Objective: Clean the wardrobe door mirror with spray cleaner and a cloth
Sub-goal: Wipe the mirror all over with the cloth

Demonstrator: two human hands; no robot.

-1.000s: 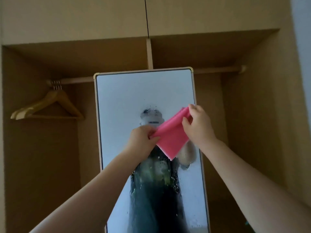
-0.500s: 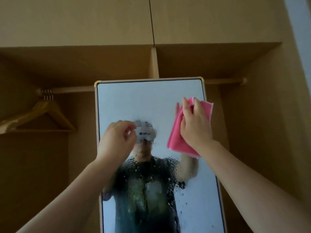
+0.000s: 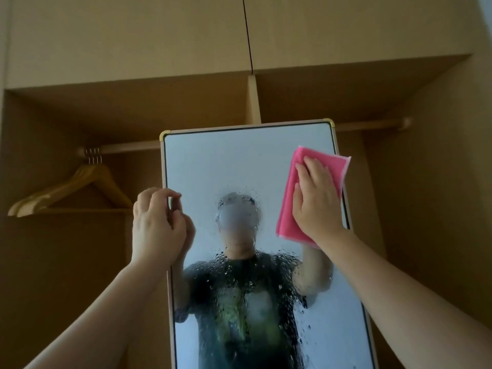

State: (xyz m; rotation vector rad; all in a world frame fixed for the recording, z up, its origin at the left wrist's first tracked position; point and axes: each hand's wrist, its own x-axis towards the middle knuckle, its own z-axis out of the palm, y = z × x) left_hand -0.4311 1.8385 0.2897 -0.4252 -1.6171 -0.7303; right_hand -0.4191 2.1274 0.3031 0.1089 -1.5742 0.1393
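pink cloth [image 3: 285, 217] sits higher on the mirror [image 3: 226, 166] now, pressed under my flat right hand [image 3: 316, 201]; my left hand [image 3: 157, 227] has let go, loosely curled, empty.

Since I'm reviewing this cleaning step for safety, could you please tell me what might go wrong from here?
Droplets cover the middle of the mirror while the cloth sits at the top right, so they may run and streak. The right hand presses the cloth at the frame's edge, overhanging it. The push could swing the mirror, and whether the left hand grips the other edge is unclear.
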